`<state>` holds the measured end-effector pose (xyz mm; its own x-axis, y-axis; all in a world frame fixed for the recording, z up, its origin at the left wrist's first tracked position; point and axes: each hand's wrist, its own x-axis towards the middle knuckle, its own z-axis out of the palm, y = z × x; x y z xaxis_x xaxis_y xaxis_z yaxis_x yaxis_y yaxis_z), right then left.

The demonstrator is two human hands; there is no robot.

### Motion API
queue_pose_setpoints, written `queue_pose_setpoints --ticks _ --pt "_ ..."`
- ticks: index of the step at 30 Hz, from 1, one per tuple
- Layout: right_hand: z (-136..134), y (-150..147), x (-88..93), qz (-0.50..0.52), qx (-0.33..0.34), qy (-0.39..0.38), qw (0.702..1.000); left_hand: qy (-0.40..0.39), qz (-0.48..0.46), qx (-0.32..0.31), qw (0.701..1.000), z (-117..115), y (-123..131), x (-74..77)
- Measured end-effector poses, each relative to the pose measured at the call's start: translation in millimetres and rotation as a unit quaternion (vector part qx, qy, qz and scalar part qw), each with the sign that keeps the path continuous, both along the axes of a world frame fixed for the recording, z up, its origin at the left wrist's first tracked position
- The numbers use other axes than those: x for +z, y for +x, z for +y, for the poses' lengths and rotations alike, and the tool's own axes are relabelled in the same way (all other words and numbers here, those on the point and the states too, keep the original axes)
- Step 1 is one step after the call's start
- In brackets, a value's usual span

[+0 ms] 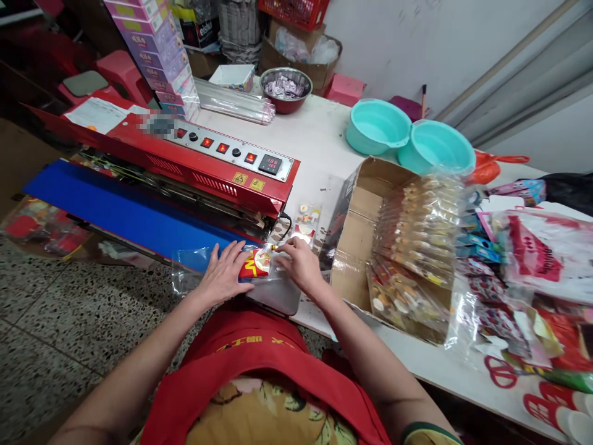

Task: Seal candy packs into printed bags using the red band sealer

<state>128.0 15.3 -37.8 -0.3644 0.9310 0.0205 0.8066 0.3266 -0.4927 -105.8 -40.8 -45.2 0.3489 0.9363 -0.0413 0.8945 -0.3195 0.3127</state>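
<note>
Sachets (pixel 285 88), white and purple, are heaped in a round metal bowl (pixel 290 107) at the top centre of the frame. Right of centre, an open cardboard box (pixel 356 232) holds a row of clear packages (pixel 421 216) leaning on one another, with more at its lower end. Behind it, toward the upper right, stand two turquoise basins, touching.

At the centre of the frame, the left hand (pixel 225 272) lies palm down with fingers spread, its fingertips by the packet's left part. The right hand (pixel 299 262) bends inward, thumb and fingers drawn narrow at the packet's right end; whether they pinch it, I cannot tell.

The clear packet (pixel 254 264) lies between the hands, just beside the right end of the blue belt (pixel 139 213). Red with yellow lettering and a round pale picture show through its glossy film.
</note>
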Motion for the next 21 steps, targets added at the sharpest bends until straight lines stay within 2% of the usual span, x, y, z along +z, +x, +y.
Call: queue_pose_setpoints --ticks 4,9,12,21 --pt "-2.7 -24.4 5.2 -0.089 0.016 -0.014 0.996 -0.013 0.012 0.000 1.000 1.8 0.6 -6.3" --pt "0.7 -34.5 17.6 -0.186 0.073 0.029 0.979 -0.008 0.006 -0.002 1.000 1.2 -1.6 -9.8" --pt "1.0 -43.3 22.2 -0.233 0.083 0.045 0.968 -0.009 0.008 -0.001 1.000 0.8 -0.1 -11.0" --pt "1.6 -51.3 14.3 -0.243 0.112 0.054 0.962 -0.004 0.015 -0.008 1.000 0.3 -1.2 -10.0"
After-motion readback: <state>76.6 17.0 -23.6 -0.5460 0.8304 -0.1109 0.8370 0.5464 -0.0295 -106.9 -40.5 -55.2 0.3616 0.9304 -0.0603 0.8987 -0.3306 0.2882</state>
